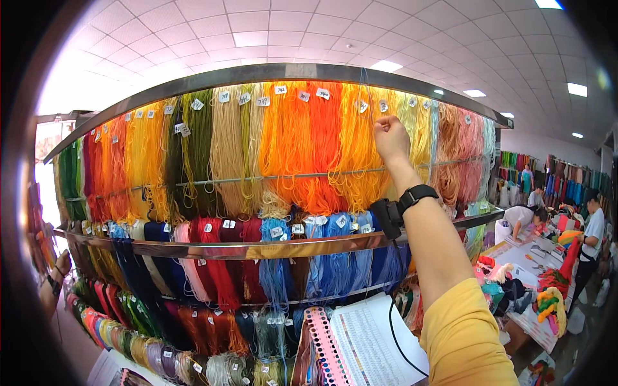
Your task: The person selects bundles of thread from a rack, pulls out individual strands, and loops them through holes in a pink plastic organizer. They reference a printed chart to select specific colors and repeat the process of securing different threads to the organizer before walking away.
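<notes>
My right hand [391,136] is raised in front of the upper row of hanging thread, its fingers closed in a pinch. A thin bluish thread [367,90] runs from the rack's top rail down to those fingers. Behind the hand hang yellow thread skeins [354,141] with small white paper tags. Orange skeins [290,135] hang to their left. At the far left, my left hand [62,264] shows small and dim, its fingers curled; what they hold, if anything, I cannot make out.
The metal rack [257,249] carries several tiers of coloured skeins. A white printed sheet [373,341] and a pink punched strip [320,341] lean against its lower tiers. At right, people stand by a table [515,257] heaped with thread. A black cable hangs from my right wrist.
</notes>
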Demonstrator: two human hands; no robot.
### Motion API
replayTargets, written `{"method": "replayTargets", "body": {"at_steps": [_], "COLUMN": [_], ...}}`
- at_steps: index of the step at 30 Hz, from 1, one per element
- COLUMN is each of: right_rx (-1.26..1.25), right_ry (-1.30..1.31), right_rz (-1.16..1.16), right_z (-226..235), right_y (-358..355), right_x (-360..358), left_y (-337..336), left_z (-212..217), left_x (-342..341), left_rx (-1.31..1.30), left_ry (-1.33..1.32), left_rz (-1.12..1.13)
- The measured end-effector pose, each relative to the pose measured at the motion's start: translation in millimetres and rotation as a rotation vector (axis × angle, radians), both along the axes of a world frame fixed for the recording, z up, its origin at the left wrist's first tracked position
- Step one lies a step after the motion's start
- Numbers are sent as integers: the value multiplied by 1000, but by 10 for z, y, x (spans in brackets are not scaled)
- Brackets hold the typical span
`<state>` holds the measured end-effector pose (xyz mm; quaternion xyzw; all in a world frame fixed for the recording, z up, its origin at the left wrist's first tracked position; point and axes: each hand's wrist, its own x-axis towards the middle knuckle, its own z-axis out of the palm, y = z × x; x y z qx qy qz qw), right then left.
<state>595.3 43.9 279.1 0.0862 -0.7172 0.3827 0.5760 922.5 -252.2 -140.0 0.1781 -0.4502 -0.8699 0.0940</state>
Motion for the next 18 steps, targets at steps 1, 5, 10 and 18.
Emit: {"method": "replayTargets", "body": {"at_steps": [1,5,10,18], "right_rx": [0,15,238,298], "right_ry": [5,72,224,156], "right_rz": [0,-3,156,227], "right_z": [-8,-23,19,235], "right_y": [30,-47,-514,-1124], "right_x": [-20,8,129,21], "left_y": [2,-4,2,-29], "left_z": [-5,-39,-48,-164], "left_x": [2,4,-34,-52], "left_rx": [18,30,41,2], "left_ry": [4,4,-16,-43], "left_rz": [2,9,7,8]}}
